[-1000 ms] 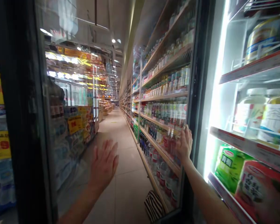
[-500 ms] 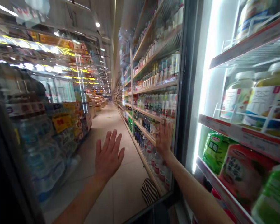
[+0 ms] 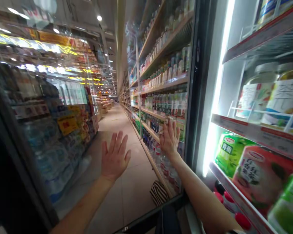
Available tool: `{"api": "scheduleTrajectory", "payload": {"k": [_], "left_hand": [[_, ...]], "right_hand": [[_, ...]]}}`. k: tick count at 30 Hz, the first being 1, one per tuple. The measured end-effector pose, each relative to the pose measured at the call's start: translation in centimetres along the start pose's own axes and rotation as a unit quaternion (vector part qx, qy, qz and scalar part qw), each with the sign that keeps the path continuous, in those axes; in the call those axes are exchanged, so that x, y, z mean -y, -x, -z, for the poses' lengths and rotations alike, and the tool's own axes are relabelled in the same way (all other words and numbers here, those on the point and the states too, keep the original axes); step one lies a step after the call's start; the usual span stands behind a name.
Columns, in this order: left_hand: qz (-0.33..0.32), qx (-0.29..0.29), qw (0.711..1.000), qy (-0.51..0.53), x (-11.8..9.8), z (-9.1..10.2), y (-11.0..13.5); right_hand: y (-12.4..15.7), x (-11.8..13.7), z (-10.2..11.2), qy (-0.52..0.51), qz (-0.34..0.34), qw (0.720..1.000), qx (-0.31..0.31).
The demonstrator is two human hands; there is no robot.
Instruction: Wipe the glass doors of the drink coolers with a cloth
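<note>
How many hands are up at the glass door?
2. The left hand, spread, is left of the picture's centre; the right hand is right of it, nearer the door's dark upright frame. No others show, though the blurred background could hide some.

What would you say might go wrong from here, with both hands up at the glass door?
The open glass door might swing toward the lit shelves and catch the right forearm, which seems to reach between them. The left hand, fingers spread at the glass, could leave prints if it touches.
</note>
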State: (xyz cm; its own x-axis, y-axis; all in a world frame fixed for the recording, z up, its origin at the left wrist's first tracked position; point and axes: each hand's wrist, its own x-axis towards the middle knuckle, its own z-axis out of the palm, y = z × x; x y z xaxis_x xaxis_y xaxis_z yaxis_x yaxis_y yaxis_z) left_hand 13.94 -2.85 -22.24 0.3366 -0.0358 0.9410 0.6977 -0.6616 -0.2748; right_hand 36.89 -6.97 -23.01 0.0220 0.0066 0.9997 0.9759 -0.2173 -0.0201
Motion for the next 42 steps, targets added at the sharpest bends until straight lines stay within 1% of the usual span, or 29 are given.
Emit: {"api": "scheduleTrajectory", "payload": {"k": [3, 7, 9, 15, 19, 21, 23, 24, 25, 27, 29, 30, 31, 32, 34, 35, 36, 37, 40, 41, 42], "left_hand": [[0.001, 0.000, 1.000, -0.004, -0.1, 0.1, 0.0], [0.007, 0.010, 1.000, 0.006, 0.0, 0.3, 0.2], [0.011, 0.016, 1.000, 0.017, 0.1, 0.3, 0.3], [0.016, 0.031, 0.999, 0.026, 0.0, 0.6, 0.4], [0.007, 0.042, 0.999, 0.027, 0.4, 1.0, 0.5], [-0.007, 0.047, 0.999, 0.027, 1.1, 1.5, 0.8], [-0.020, 0.044, 0.999, 0.020, 1.9, 2.1, 1.2], [-0.025, 0.041, 0.999, 0.014, 2.4, 2.4, 1.5], [-0.029, 0.036, 0.999, 0.007, 2.7, 2.7, 1.7], [-0.034, 0.031, 0.999, -0.009, 3.4, 3.2, 2.1], [-0.029, 0.028, 0.999, -0.022, 4.0, 3.7, 2.5], [-0.022, 0.024, 0.999, -0.029, 4.4, 3.9, 2.7], [-0.012, 0.021, 0.999, -0.035, 4.8, 4.2, 2.9], [0.000, 0.018, 0.999, -0.042, 5.4, 4.5, 3.1], [0.025, 0.018, 0.998, -0.058, 6.6, 5.2, 3.6], [0.033, 0.019, 0.997, -0.067, 7.2, 5.5, 3.8], [0.040, 0.020, 0.996, -0.074, 7.7, 5.8, 4.0], [0.045, 0.020, 0.996, -0.080, 8.1, 6.0, 4.2], [0.061, 0.015, 0.994, -0.088, 8.9, 6.3, 4.8], [0.067, 0.015, 0.994, -0.088, 9.0, 6.4, 5.0], [0.070, 0.016, 0.994, -0.088, 9.1, 6.4, 5.2]], "right_hand": [[-0.2, 1.3, -0.1, -0.027, -0.004, 0.999, -0.021], [-0.6, 2.3, -0.1, -0.076, 0.047, 0.995, -0.051], [-0.7, 2.6, 0.1, -0.080, 0.053, 0.994, -0.055], [-0.9, 3.3, 0.5, -0.031, 0.023, 0.999, -0.002], [-2.3, 2.6, -0.3, 0.008, -0.006, 1.000, -0.026], [-3.0, 2.2, -0.7, 0.011, -0.033, 0.998, -0.045], [-3.2, 2.6, -0.8, 0.006, -0.064, 0.996, -0.068], [-3.1, 3.2, -0.7, -0.001, -0.067, 0.995, -0.075], [-2.8, 4.1, -0.5, -0.013, -0.055, 0.996, -0.074], [-1.9, 6.4, 0.1, -0.052, 0.012, 0.997, -0.052], [-0.9, 8.5, 0.6, -0.088, 0.083, 0.992, -0.026], [-0.6, 9.2, 0.8, -0.096, 0.100, 0.990, -0.023], [-0.5, 9.8, 0.8, -0.095, 0.101, 0.990, -0.025], [-0.4, 10.1, 0.8, -0.087, 0.085, 0.992, -0.031], [-0.5, 10.8, 0.7, -0.069, 0.030, 0.996, -0.038], [-0.7, 11.3, 0.7, -0.067, 0.014, 0.997, -0.037], [-0.7, 11.9, 0.6, -0.071, 0.014, 0.997, -0.031], [-0.8, 12.6, 0.6, -0.081, 0.033, 0.996, -0.024], [-0.9, 14.8, 0.7, -0.113, 0.113, 0.987, -0.016], [-0.9, 15.3, 0.8, -0.118, 0.116, 0.986, -0.020], [-0.9, 15.7, 0.8, -0.119, 0.104, 0.987, -0.025]]}}
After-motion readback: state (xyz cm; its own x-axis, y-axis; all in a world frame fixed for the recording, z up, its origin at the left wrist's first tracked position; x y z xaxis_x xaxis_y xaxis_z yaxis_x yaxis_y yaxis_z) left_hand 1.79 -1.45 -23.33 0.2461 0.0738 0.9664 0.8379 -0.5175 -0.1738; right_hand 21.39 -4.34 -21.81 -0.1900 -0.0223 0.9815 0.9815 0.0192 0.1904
